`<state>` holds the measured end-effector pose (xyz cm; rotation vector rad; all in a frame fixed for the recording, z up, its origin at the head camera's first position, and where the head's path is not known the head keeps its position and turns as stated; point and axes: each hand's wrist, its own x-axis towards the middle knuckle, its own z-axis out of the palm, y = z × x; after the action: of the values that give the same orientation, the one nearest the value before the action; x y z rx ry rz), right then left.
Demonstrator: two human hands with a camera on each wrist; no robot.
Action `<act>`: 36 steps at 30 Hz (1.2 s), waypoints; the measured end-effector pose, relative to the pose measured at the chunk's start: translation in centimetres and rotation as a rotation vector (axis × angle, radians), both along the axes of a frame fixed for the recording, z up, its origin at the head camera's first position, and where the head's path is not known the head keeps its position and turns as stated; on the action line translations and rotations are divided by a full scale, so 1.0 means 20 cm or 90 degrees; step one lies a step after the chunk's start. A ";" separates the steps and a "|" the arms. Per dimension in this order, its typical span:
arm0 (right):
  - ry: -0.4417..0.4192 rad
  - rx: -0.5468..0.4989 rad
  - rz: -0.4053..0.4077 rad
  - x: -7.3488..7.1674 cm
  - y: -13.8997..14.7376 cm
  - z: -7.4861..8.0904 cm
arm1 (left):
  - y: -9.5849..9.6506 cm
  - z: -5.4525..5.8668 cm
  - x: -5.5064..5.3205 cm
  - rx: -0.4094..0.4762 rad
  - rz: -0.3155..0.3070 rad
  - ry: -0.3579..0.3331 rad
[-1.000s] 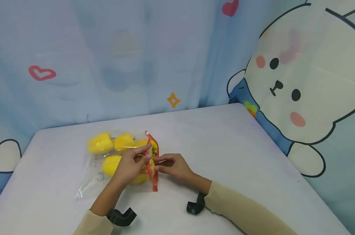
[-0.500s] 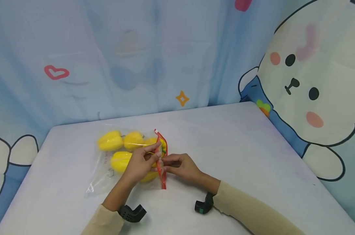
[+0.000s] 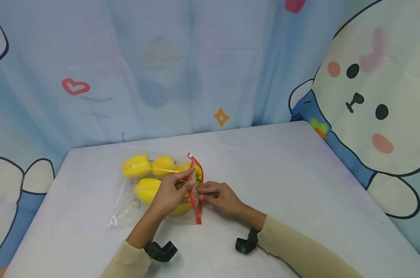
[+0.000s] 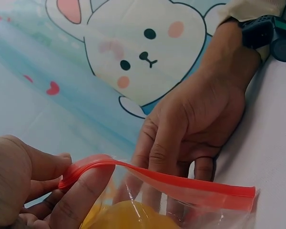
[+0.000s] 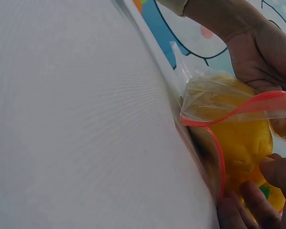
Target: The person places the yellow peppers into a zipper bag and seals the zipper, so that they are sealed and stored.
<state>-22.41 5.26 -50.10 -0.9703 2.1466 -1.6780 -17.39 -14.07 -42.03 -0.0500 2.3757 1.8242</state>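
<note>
A clear zip bag (image 3: 121, 212) with a red zip edge (image 3: 198, 218) lies on the white table, its mouth toward the right. Several yellow bell peppers (image 3: 136, 166) are inside; one shows a green stem (image 5: 265, 191) close to the mouth in the right wrist view. My left hand (image 3: 169, 193) reaches over the bag and pinches the red edge, thumb and fingers on either side of it in the left wrist view. From the right, my right hand (image 3: 225, 199) holds the mouth with curled fingers, close against the pepper by the opening. The two red lips stand apart.
The white table (image 3: 283, 185) extends to the right of the hands. Behind it hangs a blue curtain (image 3: 168, 77) with cartoon prints. Black wrist cameras, one of them the left camera (image 3: 161, 251), sit on both wrists above beige sleeves (image 3: 293, 243).
The head view has turned a little left, so everything appears farther right. Both hands keep their places on the bag's red edge, with little visible movement against the bag.
</note>
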 end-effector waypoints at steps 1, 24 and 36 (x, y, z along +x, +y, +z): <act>-0.009 -0.012 -0.004 0.00 0.00 0.00 | 0.00 0.00 0.00 -0.002 -0.001 0.002; -0.052 -0.104 -0.106 -0.03 0.05 -0.07 | 0.00 -0.06 -0.03 0.009 -0.024 -0.012; -0.037 -0.091 -0.102 -0.05 0.02 -0.02 | -0.01 0.00 -0.03 -0.017 -0.020 0.013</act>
<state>-23.35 5.61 -50.52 -0.7930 2.1410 -1.9327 -17.91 -14.34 -41.94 0.0035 2.4000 1.7885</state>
